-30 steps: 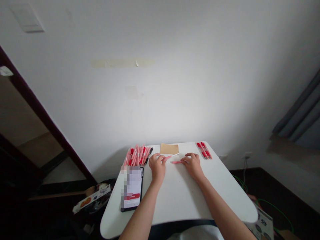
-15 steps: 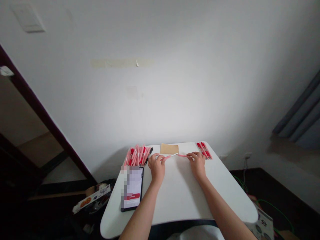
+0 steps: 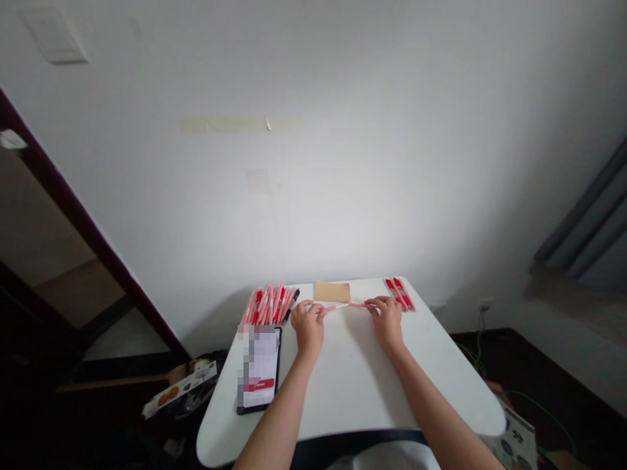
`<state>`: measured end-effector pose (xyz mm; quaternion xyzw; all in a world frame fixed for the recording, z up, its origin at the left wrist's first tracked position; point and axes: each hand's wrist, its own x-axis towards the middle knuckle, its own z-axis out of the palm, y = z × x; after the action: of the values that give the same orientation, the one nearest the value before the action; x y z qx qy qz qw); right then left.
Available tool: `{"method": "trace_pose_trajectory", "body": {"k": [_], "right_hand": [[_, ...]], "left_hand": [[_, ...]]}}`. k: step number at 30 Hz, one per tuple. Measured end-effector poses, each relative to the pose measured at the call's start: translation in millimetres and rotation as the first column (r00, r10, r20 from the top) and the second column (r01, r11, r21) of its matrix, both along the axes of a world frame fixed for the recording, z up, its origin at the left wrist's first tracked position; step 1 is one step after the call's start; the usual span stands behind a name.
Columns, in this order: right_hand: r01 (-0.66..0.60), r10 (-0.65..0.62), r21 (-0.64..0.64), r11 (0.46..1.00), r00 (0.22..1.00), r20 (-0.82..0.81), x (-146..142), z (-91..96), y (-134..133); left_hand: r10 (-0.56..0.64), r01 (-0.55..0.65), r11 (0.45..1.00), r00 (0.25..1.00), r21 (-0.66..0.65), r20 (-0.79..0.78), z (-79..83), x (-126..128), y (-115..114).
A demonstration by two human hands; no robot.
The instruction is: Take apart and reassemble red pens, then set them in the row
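Observation:
Above the white table [image 3: 353,385], my left hand [image 3: 307,328] pinches a slim pink pen part [image 3: 330,309] from which a thin white piece [image 3: 341,305] sticks out. From the other side, the fingers of my right hand [image 3: 386,321] are closed on a second pink-red pen part [image 3: 358,305]. The white piece bridges the two parts, roughly in one line; whether its tip sits inside the right-hand part is too small to tell. Beyond my left hand lies a pile of pink and red pens [image 3: 267,305]. Two or so red pens [image 3: 400,295] lie side by side near my right hand.
A flat brown piece of card or paper [image 3: 332,292] lies at the table's back edge. The phone [image 3: 259,369] rests left of my forearm. A black pen-like item [image 3: 292,305] borders the pile. Behind the table rises a white wall [image 3: 343,196].
The two pen parts have come into line, with the right one lying closer over the white piece's end. Both hands have barely shifted.

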<state>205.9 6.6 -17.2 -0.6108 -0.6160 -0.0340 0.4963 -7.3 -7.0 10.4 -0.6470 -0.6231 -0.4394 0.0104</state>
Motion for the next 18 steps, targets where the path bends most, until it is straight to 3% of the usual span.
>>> {"method": "trace_pose_trajectory", "body": {"k": [18], "right_hand": [[-0.215,0.218,-0.067,0.974,0.975,0.045,-7.1,7.6,-5.8]], "left_hand": [[-0.076,0.076,0.997,0.997,0.014,-0.005,-2.1,3.1,-0.3]]}}
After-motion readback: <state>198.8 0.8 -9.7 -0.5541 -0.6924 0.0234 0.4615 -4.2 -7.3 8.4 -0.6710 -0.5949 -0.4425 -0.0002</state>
